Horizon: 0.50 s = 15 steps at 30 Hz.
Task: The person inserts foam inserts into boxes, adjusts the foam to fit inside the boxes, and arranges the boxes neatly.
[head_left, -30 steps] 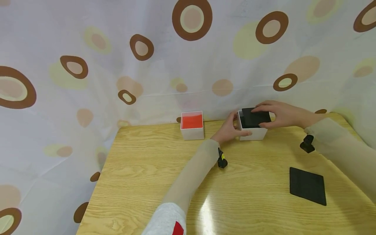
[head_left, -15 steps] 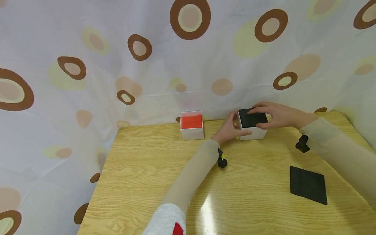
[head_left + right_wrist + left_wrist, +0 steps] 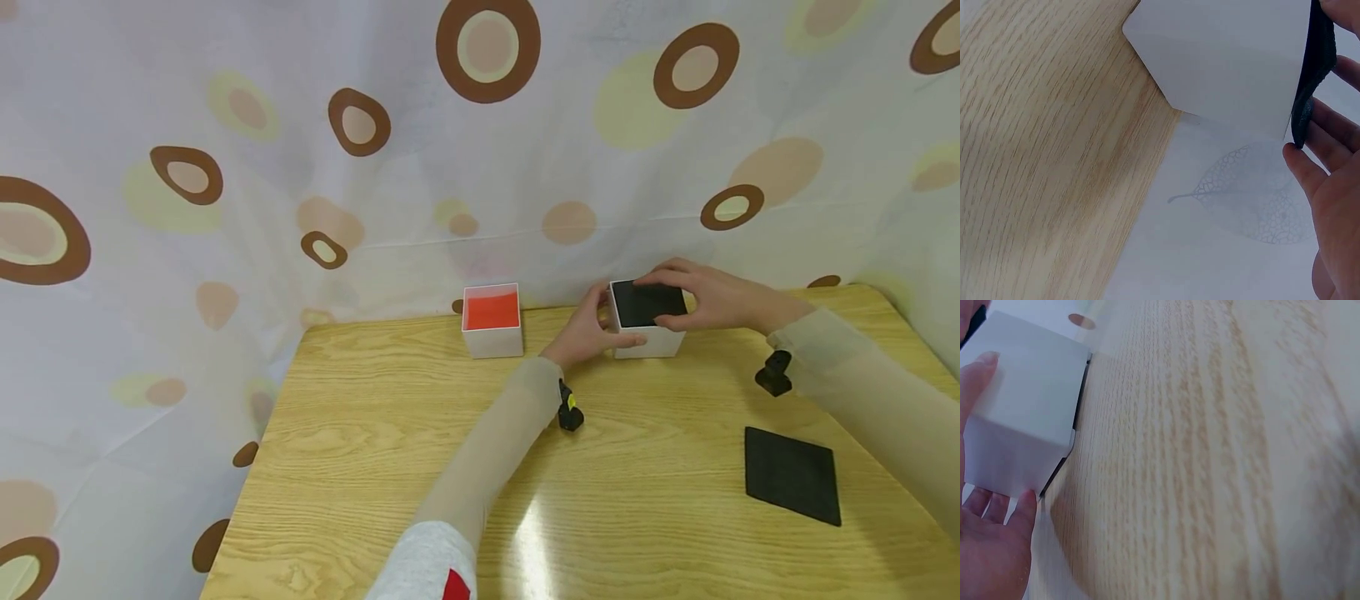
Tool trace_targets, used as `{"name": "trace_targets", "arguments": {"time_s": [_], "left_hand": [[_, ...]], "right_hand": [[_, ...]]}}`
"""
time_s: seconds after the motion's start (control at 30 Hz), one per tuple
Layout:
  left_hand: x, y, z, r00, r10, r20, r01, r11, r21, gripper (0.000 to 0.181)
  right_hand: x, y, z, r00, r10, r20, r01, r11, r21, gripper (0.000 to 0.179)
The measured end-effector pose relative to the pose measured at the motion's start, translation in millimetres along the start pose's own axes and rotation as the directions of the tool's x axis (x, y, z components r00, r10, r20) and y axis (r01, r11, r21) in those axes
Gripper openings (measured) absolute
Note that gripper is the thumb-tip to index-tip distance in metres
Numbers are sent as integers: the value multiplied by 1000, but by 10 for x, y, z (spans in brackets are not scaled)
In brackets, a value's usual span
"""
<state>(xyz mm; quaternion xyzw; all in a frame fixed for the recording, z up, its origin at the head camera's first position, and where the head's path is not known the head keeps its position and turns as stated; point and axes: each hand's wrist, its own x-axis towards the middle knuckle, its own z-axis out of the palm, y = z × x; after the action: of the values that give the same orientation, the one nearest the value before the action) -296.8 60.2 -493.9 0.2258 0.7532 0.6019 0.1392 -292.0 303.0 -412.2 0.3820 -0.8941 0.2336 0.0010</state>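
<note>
At the back right of the table, in the head view, stands a white box [image 3: 651, 343] with a square opening. My left hand [image 3: 581, 333] grips it from the left, thumb along the front wall and fingers behind. A thin black square pad [image 3: 637, 310] covers the opening. My right hand [image 3: 716, 298] holds that pad from above, thumb and fingertips at its right part. The right wrist view shows the pad's edge [image 3: 1315, 59] bent and standing out past the box mouth beside the fingers. In the left wrist view, the thumb [image 3: 979, 375] lies on a box wall.
A second white box [image 3: 492, 342] with red inside [image 3: 491, 312] stands to the left, near the back edge. Another black square pad [image 3: 792, 476] lies flat on the wooden table [image 3: 360, 450] at the right front. Behind the table hangs a patterned cloth [image 3: 420, 183].
My right hand has lowered the black pad from a raised, offset position to level with the box's opening, moving slightly left. The left hand keeps its grip on the box.
</note>
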Motion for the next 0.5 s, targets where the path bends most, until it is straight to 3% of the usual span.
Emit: {"name": "trace_targets", "arguments": {"time_s": [0.23, 0.5], "left_hand": [[-3, -19, 3, 1000, -10, 11, 10, 1000, -24, 100], [5, -31, -7, 1000, -12, 5, 12, 1000, -4, 101]], "right_hand": [[-17, 0, 7, 999, -19, -50, 20, 1000, 20, 59], [0, 16, 34, 999, -28, -25, 28, 1000, 3, 55]]}}
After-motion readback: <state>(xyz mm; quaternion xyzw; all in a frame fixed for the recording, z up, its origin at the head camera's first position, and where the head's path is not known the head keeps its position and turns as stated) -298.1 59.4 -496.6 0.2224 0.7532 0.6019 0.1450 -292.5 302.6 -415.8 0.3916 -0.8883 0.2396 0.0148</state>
